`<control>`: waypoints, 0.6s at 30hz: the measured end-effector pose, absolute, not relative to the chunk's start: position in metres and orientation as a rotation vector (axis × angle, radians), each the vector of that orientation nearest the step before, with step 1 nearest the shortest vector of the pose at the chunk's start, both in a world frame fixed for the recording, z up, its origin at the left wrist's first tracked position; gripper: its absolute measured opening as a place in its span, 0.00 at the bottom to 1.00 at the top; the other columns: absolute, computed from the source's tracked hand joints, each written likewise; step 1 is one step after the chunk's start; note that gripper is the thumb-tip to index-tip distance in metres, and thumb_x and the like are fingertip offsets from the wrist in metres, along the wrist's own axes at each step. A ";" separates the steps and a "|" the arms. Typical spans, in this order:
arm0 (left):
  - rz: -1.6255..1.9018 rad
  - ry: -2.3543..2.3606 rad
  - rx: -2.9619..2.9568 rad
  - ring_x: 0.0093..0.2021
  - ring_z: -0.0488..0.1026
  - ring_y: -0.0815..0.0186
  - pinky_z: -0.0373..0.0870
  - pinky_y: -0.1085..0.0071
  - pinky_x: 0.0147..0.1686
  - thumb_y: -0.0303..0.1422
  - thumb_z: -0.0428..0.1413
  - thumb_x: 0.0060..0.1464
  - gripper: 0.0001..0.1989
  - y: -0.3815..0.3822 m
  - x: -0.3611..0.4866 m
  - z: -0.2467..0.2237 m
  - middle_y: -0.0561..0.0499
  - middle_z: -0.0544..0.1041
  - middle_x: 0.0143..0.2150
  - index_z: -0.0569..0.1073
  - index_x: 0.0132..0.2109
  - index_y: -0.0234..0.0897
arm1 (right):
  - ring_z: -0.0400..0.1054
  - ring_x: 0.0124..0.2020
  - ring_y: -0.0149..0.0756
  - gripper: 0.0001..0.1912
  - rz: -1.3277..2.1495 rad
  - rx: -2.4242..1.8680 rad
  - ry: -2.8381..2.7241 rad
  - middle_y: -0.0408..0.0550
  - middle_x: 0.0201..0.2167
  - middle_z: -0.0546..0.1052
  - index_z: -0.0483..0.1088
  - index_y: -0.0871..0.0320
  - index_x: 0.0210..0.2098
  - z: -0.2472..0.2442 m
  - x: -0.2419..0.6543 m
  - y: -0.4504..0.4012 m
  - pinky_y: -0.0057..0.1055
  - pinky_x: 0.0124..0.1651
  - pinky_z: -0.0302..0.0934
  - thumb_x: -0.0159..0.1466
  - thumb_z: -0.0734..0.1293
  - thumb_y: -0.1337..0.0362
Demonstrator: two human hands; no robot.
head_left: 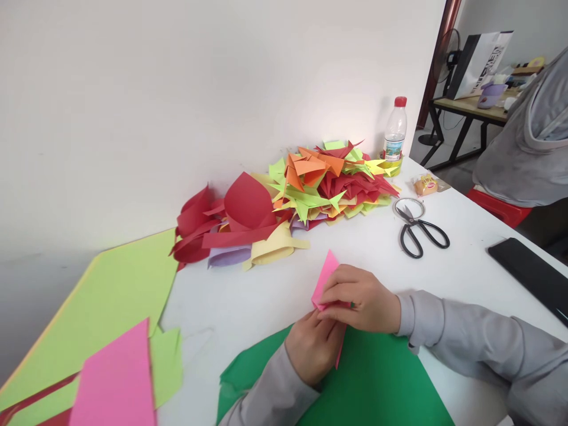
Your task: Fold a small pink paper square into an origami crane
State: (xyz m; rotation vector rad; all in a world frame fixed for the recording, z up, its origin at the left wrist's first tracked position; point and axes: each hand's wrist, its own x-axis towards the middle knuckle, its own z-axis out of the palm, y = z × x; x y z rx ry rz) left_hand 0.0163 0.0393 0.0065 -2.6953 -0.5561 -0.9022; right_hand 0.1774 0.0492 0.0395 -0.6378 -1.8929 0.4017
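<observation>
Between my two hands is a folded piece of pink paper (326,276), its pointed end sticking up past my fingers. My right hand (357,297) pinches it from above, fingers closed along the fold. Lower down, my left hand (314,345) grips the same paper from below, and part of its fingers is hidden by the right hand. A narrow pink edge shows beneath the hands. Both hands are over a green sheet (381,378) lying on the white table (199,331).
Folded paper shapes (306,189) are heaped along the wall. Black-handled scissors (417,228) lie beside a tape roll (409,207), a wrapped snack (426,184) and a bottle (394,136). A phone (532,275) is at right; pink sheets (115,378) and lime-green sheets (128,284) at left. Another person sits far right.
</observation>
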 end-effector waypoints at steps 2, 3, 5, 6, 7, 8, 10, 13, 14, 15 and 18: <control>-0.903 -0.562 -2.688 0.22 0.69 0.63 0.67 0.68 0.22 0.21 0.45 0.59 0.15 0.039 0.017 0.006 0.47 0.72 0.22 0.71 0.28 0.34 | 0.69 0.34 0.33 0.09 0.386 -0.630 -1.905 0.50 0.30 0.76 0.74 0.62 0.32 0.039 0.177 0.049 0.29 0.39 0.68 0.67 0.64 0.66; -0.908 -0.565 -2.685 0.22 0.69 0.63 0.67 0.68 0.22 0.20 0.45 0.59 0.15 0.039 0.018 0.006 0.47 0.72 0.22 0.71 0.28 0.34 | 0.69 0.34 0.32 0.10 0.377 -0.627 -1.906 0.50 0.30 0.77 0.74 0.61 0.32 0.039 0.176 0.049 0.28 0.38 0.68 0.67 0.63 0.66; -0.919 -0.569 -2.681 0.22 0.69 0.63 0.67 0.68 0.22 0.20 0.45 0.59 0.16 0.038 0.019 0.006 0.48 0.71 0.22 0.71 0.28 0.34 | 0.69 0.33 0.32 0.11 0.363 -0.627 -1.903 0.49 0.30 0.76 0.74 0.61 0.32 0.039 0.176 0.048 0.28 0.38 0.68 0.68 0.62 0.65; -0.928 -0.567 -2.677 0.22 0.69 0.63 0.66 0.68 0.22 0.20 0.45 0.59 0.16 0.038 0.019 0.007 0.48 0.71 0.21 0.71 0.27 0.34 | 0.69 0.33 0.32 0.11 0.360 -0.630 -1.896 0.49 0.29 0.76 0.74 0.60 0.31 0.039 0.175 0.048 0.28 0.37 0.68 0.68 0.62 0.65; -0.934 -0.562 -2.676 0.22 0.69 0.63 0.66 0.68 0.22 0.20 0.45 0.59 0.16 0.038 0.019 0.007 0.48 0.71 0.21 0.71 0.27 0.34 | 0.69 0.33 0.32 0.11 0.360 -0.632 -1.886 0.49 0.29 0.76 0.74 0.60 0.31 0.039 0.175 0.048 0.28 0.37 0.68 0.68 0.63 0.65; -0.937 -0.558 -2.679 0.22 0.70 0.63 0.67 0.68 0.22 0.20 0.45 0.59 0.16 0.038 0.020 0.008 0.48 0.71 0.21 0.71 0.27 0.34 | 0.68 0.32 0.32 0.11 0.361 -0.632 -1.874 0.49 0.29 0.76 0.74 0.60 0.31 0.040 0.175 0.048 0.28 0.37 0.68 0.67 0.63 0.65; -0.938 -0.550 -2.688 0.23 0.71 0.62 0.68 0.68 0.22 0.20 0.45 0.59 0.16 0.038 0.020 0.008 0.47 0.72 0.21 0.71 0.27 0.34 | 0.68 0.31 0.32 0.11 0.365 -0.628 -1.853 0.49 0.28 0.76 0.74 0.61 0.30 0.041 0.175 0.048 0.28 0.36 0.68 0.67 0.63 0.66; -0.937 -0.529 -2.698 0.24 0.73 0.62 0.70 0.68 0.24 0.20 0.45 0.60 0.14 0.039 0.019 0.009 0.47 0.73 0.23 0.72 0.31 0.33 | 0.69 0.30 0.32 0.12 0.371 -0.639 -1.831 0.50 0.27 0.76 0.74 0.62 0.30 0.042 0.176 0.047 0.28 0.35 0.68 0.67 0.63 0.66; -0.939 -0.522 -2.697 0.24 0.73 0.62 0.70 0.68 0.24 0.20 0.44 0.60 0.14 0.039 0.019 0.008 0.47 0.74 0.23 0.72 0.32 0.33 | 0.69 0.30 0.32 0.12 0.372 -0.648 -1.823 0.50 0.27 0.76 0.74 0.62 0.29 0.042 0.176 0.047 0.28 0.35 0.68 0.67 0.64 0.66; -0.936 -0.514 -2.698 0.25 0.73 0.62 0.70 0.68 0.24 0.20 0.44 0.60 0.14 0.040 0.019 0.008 0.47 0.74 0.23 0.72 0.32 0.33 | 0.69 0.30 0.32 0.12 0.373 -0.659 -1.813 0.50 0.26 0.76 0.75 0.62 0.29 0.042 0.177 0.047 0.27 0.35 0.68 0.66 0.64 0.65; -0.925 -0.514 -2.698 0.24 0.73 0.62 0.69 0.68 0.23 0.20 0.45 0.59 0.13 0.040 0.018 0.007 0.47 0.74 0.24 0.72 0.33 0.33 | 0.69 0.29 0.31 0.11 0.387 -0.687 -1.787 0.49 0.26 0.76 0.75 0.62 0.29 0.043 0.176 0.046 0.27 0.34 0.68 0.66 0.65 0.65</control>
